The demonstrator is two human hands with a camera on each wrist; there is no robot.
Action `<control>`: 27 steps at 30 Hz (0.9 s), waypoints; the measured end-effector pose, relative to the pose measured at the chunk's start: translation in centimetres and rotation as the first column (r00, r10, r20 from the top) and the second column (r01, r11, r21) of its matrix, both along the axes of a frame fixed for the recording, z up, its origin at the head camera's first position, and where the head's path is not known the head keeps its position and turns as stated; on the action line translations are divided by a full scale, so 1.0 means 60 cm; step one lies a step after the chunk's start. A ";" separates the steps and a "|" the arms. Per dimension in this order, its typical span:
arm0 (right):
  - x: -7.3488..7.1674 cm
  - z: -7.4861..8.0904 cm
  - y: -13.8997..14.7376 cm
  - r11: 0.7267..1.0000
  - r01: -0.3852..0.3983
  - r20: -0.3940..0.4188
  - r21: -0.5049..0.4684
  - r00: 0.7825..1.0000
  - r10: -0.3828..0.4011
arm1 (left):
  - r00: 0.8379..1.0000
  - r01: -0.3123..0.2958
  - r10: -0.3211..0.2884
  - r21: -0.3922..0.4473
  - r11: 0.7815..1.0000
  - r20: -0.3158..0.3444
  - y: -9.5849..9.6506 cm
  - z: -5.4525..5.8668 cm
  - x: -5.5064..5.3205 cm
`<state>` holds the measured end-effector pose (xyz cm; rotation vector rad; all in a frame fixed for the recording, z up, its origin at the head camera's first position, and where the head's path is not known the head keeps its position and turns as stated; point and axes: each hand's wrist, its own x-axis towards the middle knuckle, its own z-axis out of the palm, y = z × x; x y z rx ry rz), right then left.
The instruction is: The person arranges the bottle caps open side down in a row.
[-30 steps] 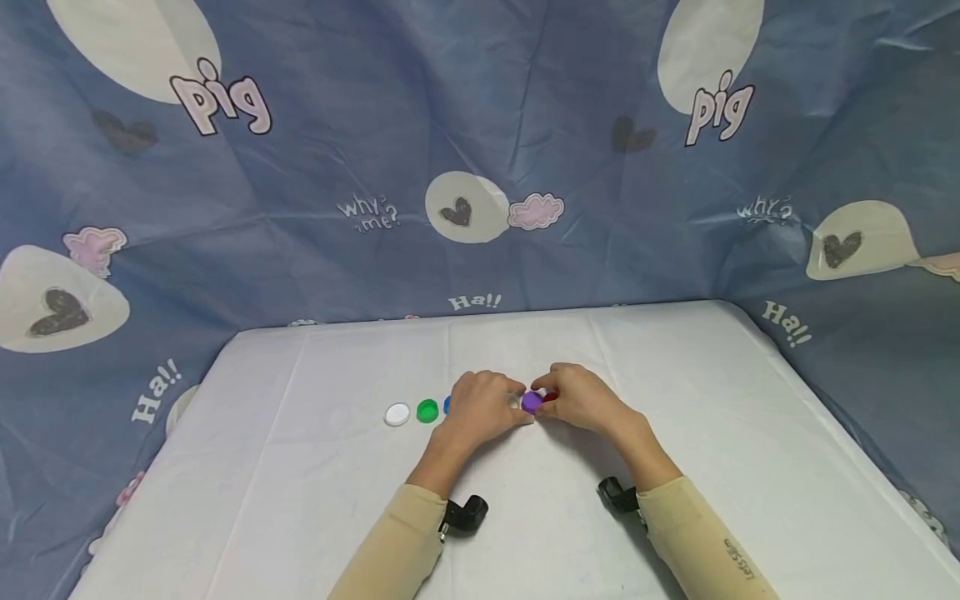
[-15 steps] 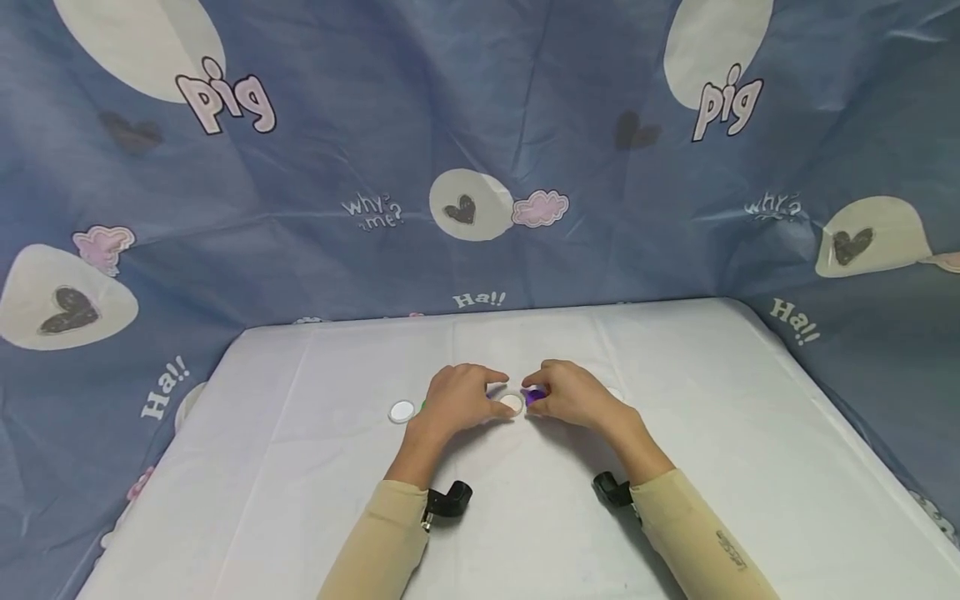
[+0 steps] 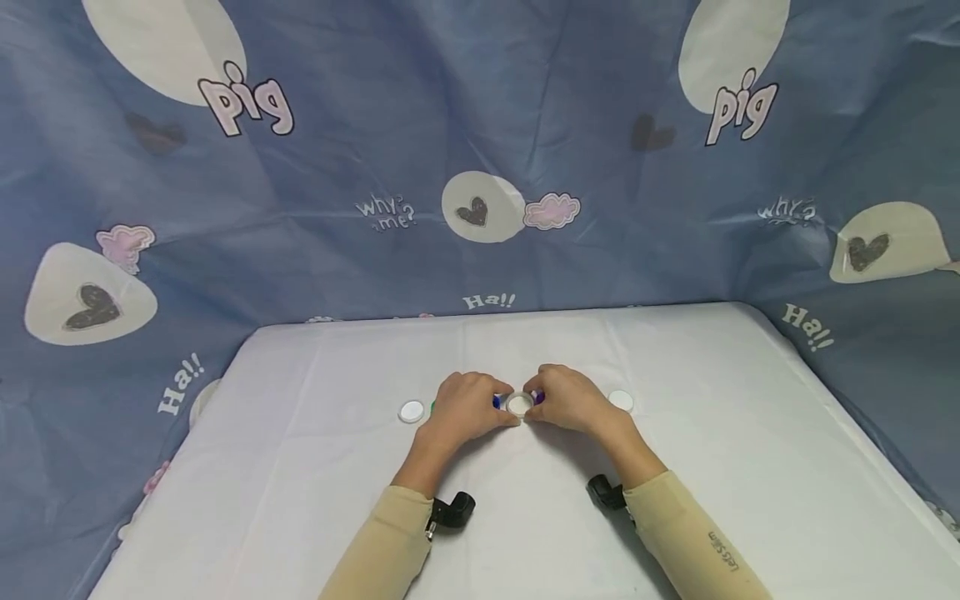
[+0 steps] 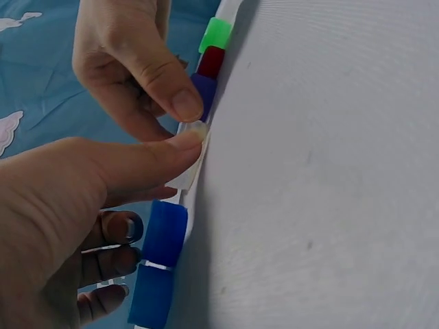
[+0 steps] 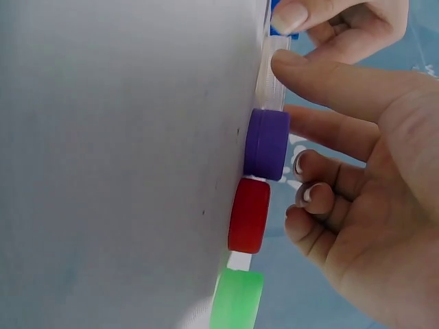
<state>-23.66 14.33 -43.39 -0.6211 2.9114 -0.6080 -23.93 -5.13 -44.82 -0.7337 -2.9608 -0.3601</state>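
Observation:
Several round plastic bottle caps lie in a row. Near its middle is a clear, whitish cap (image 3: 519,405), its rim framed by both hands. My left hand (image 3: 465,407) pinches its left side with thumb and index finger. From the right, my right hand (image 3: 568,398) has thumb and index finger at the same cap; its thumb rests on the clear wall in the right wrist view. Beside it stand a purple cap (image 5: 267,144) and a red cap (image 5: 249,216), under the right palm. Two blue caps, the nearer one (image 4: 164,233) included, sit by the left hand's curled fingers.
A white cap (image 3: 411,411) marks the row's left end, and a pale disc (image 3: 621,401) lies right of the right hand. A light green cap (image 5: 236,298) follows the red one. The white tablecloth (image 3: 337,500) meets a blue printed curtain (image 3: 337,250) behind.
My right hand has left the purple cap and come to the clear one. My left hand drew back to the left, then returned to the clear cap. The head view has shifted slightly.

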 end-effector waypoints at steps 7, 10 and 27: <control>0.003 -0.003 -0.004 1.000 0.010 -0.001 -0.015 1.000 -0.010 | 0.999 0.011 -0.011 0.001 1.000 -0.032 0.000 -0.003 -0.001; 0.003 -0.002 -0.003 1.000 0.000 -0.012 -0.019 1.000 -0.001 | 0.999 0.018 -0.017 0.013 1.000 -0.047 -0.001 -0.001 -0.003; -0.002 0.011 0.012 0.969 -0.007 0.000 -0.249 1.000 0.007 | 0.999 0.034 -0.029 0.129 0.991 -0.043 -0.018 0.022 -0.007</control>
